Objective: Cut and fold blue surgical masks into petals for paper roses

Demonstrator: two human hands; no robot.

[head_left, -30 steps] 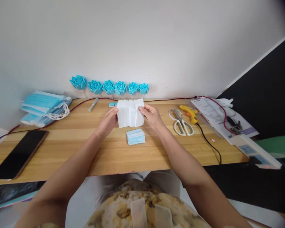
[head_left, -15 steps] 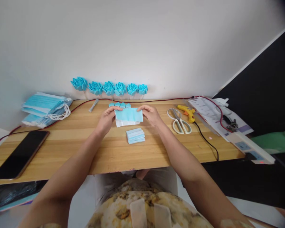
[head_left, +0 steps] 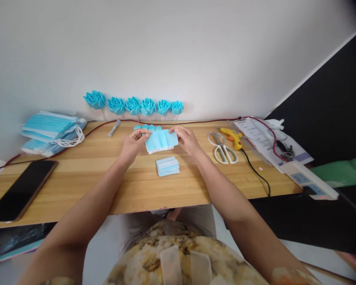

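Between my two hands is a light blue piece of face mask fabric [head_left: 161, 140], with a white layer showing along its lower edge. My left hand [head_left: 134, 143] pinches its upper left corner, and my right hand [head_left: 186, 139] pinches the upper right one. Just below, a small stack of cut mask pieces [head_left: 167, 166] lies on the wooden table [head_left: 142, 194]. Several small folded blue petals [head_left: 147, 127] sit in a row behind the fabric, partly covered by it and my left fingers.
Several blue fabric flowers [head_left: 133, 106] on sticks lean along the wall. Packed face masks [head_left: 52, 128] and a phone [head_left: 23, 190] lie left. Scissors [head_left: 222, 149], a yellow glue gun [head_left: 233, 136], papers [head_left: 255, 132] and a power strip [head_left: 308, 180] are on the right.
The fabric has tilted and its upper edge now bends, with less of the white layer showing below. Both hands still pinch its corners. The whole view has shifted slightly.
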